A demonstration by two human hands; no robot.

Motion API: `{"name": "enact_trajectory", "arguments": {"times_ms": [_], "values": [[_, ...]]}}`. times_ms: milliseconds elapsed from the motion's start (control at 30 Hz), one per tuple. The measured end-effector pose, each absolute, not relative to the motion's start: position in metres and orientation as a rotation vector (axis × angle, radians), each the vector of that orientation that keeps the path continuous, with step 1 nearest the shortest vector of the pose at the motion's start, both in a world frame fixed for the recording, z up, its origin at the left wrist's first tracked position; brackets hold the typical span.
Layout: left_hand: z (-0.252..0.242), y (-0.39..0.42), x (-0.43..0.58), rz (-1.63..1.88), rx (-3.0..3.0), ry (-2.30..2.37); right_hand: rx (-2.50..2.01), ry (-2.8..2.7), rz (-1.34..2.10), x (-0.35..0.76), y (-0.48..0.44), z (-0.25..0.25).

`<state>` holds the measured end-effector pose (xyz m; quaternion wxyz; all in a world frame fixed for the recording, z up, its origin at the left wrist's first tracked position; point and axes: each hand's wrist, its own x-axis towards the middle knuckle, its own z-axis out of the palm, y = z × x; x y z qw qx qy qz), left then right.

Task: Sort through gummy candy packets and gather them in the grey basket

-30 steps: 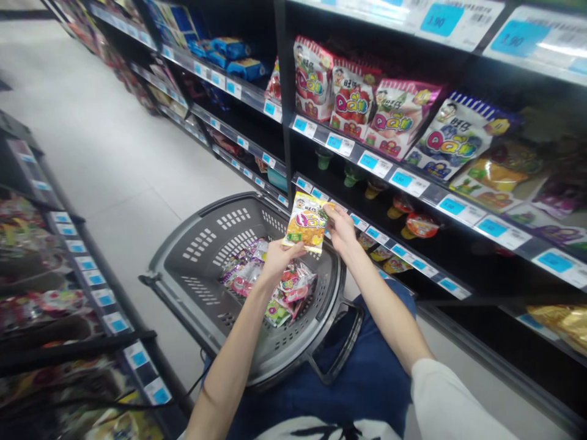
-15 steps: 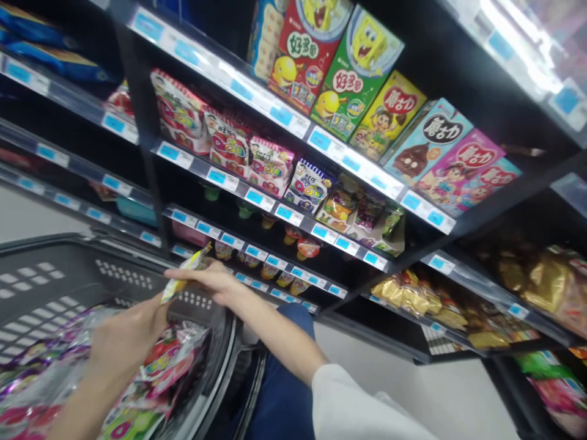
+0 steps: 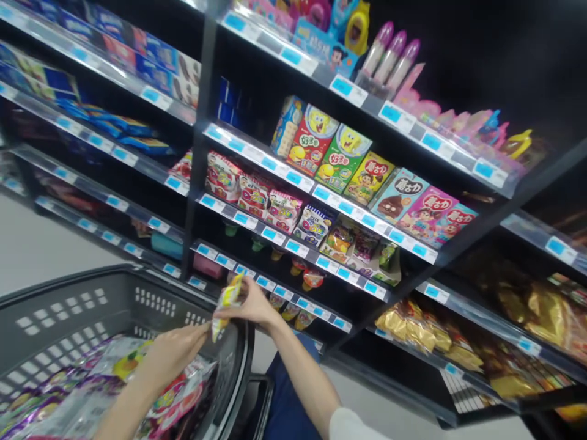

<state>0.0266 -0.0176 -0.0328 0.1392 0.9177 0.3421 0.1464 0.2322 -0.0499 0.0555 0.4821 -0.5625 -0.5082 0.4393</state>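
Note:
A small yellow and white snack packet (image 3: 227,304) is held up over the basket's near right rim, seen nearly edge-on. My right hand (image 3: 257,304) pinches it between thumb and fingers from the right. From the left, my left hand (image 3: 177,349) has its fingers closed at the packet's lower edge. Below both hands is a grey plastic basket (image 3: 123,296) with square holes in its walls. Inside it lie several shiny candy bags (image 3: 73,397), mostly purple, silver and red, partly hidden by my left forearm.
Dark shelves with blue and white price tags rise ahead. Bagged gummies (image 3: 254,197) stand on a middle shelf, with snack boxes (image 3: 343,157) above them. Gold-wrapped packs (image 3: 413,324) lie at the right. A shelf post (image 3: 202,110) stands at the left.
The view has pulled back and up, showing more upper shelves. Both hands and the packet now appear farther right and lower in view, and the packet is turned more upright.

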Motion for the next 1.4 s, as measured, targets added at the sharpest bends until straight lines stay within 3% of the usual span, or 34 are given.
{"name": "enact_trajectory", "arguments": {"times_ms": [200,400,767,1033,1400], "values": [[-0.031,-0.022,0.032,0.079,2.66,0.992,-1.275,-1.323,0.656,0.297,-0.097,0.121],[-0.026,-0.029,0.036,0.094,2.624,0.947,-1.296,-1.085,0.066,0.379,-0.111,0.189],[-0.029,-0.03,0.031,0.055,2.613,0.983,-2.027,-0.724,-0.588,0.448,-0.088,0.214],[-0.019,-0.035,0.031,-0.033,2.608,1.02,-2.56,-0.866,-0.466,0.457,-0.065,0.233],[-0.028,-0.034,0.033,-0.046,2.595,1.008,-2.404,-1.066,-0.507,0.484,-0.07,0.239]]}}
